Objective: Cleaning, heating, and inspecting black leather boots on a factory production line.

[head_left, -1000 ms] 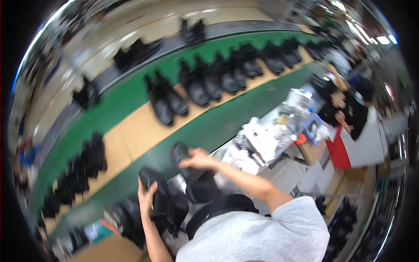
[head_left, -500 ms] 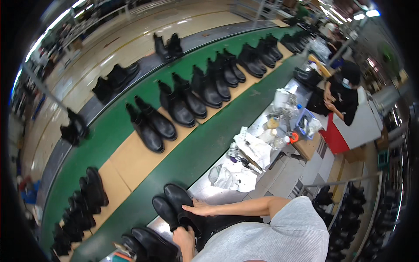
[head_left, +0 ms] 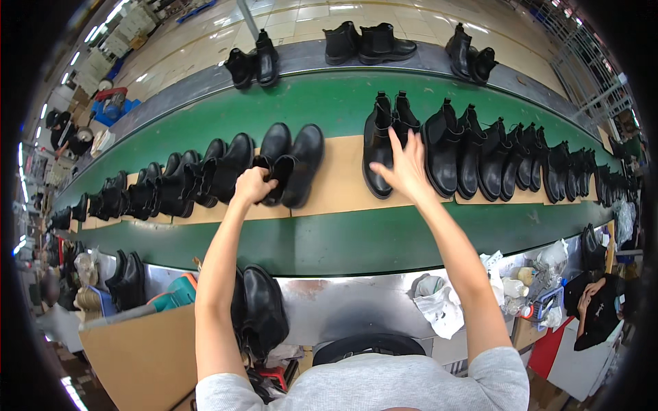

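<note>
My left hand (head_left: 255, 186) is closed on the upper edge of a black ankle boot (head_left: 275, 145), which lies with its toe pointing away from me. Beside it lies its mate (head_left: 304, 164), angled the same way. Both rest on tan cardboard (head_left: 337, 178) on the green conveyor belt (head_left: 329, 236). My right hand (head_left: 406, 164) is spread, thumb and fingers apart, in front of another pair of black boots. The left boot of that pair (head_left: 377, 154) stands toe toward me; the right boot (head_left: 404, 118) is partly hidden behind my fingers.
Rows of black boots (head_left: 490, 161) run along the belt on both sides. More boots (head_left: 387, 42) stand on the far grey ledge. A pair of boots (head_left: 264, 308) sits on the near metal bench, with white cloths (head_left: 439, 308) and bottles rightward. A co-worker (head_left: 596, 308) is at far right.
The view has swung left. The pair of boots both my hands were on near me is now on the cardboard. My right hand has left it and opened by another pair.
</note>
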`<state>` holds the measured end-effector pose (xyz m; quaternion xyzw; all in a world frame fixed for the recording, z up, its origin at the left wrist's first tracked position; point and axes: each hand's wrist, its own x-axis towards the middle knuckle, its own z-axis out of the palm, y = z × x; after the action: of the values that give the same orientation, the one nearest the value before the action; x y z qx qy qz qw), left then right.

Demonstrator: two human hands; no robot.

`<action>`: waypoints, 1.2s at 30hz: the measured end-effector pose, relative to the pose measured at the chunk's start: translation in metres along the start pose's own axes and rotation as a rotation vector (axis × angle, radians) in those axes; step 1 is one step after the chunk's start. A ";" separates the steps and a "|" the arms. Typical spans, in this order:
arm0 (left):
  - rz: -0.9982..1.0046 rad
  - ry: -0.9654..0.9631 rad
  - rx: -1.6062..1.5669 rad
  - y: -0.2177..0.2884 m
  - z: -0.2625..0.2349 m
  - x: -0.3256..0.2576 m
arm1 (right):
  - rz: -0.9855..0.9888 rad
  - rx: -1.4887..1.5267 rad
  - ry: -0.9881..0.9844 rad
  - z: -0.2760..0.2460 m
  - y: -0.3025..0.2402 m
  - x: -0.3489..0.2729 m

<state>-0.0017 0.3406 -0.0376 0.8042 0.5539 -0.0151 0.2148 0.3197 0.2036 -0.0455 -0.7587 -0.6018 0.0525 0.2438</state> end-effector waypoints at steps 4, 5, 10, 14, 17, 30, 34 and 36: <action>-0.118 0.008 -0.032 -0.042 0.049 0.043 | 0.188 -0.152 -0.221 0.023 0.017 0.064; -0.136 -0.026 0.100 -0.009 0.036 0.029 | 0.222 -0.111 -0.197 0.028 0.045 0.066; 0.186 0.330 -0.116 0.003 0.012 -0.087 | -0.328 0.083 -0.033 0.033 0.044 0.042; 0.120 0.434 -0.402 0.019 -0.018 -0.153 | -0.931 0.071 -0.232 -0.017 0.000 -0.004; 0.075 0.391 -0.763 0.038 -0.019 -0.165 | -1.247 0.011 -0.311 -0.044 -0.039 -0.036; -0.599 -0.312 -1.162 0.025 0.175 -0.247 | 0.144 0.788 -0.352 -0.006 -0.011 -0.249; -0.525 -0.320 -1.314 0.045 0.168 -0.243 | 0.904 0.772 -0.749 0.047 -0.014 -0.284; -0.509 -0.260 -1.323 0.052 0.162 -0.247 | 0.837 1.025 -0.420 0.057 -0.025 -0.291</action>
<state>-0.0158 0.0477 -0.1025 0.3433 0.5870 0.1785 0.7112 0.1977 -0.0478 -0.1465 -0.6900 -0.1924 0.5655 0.4088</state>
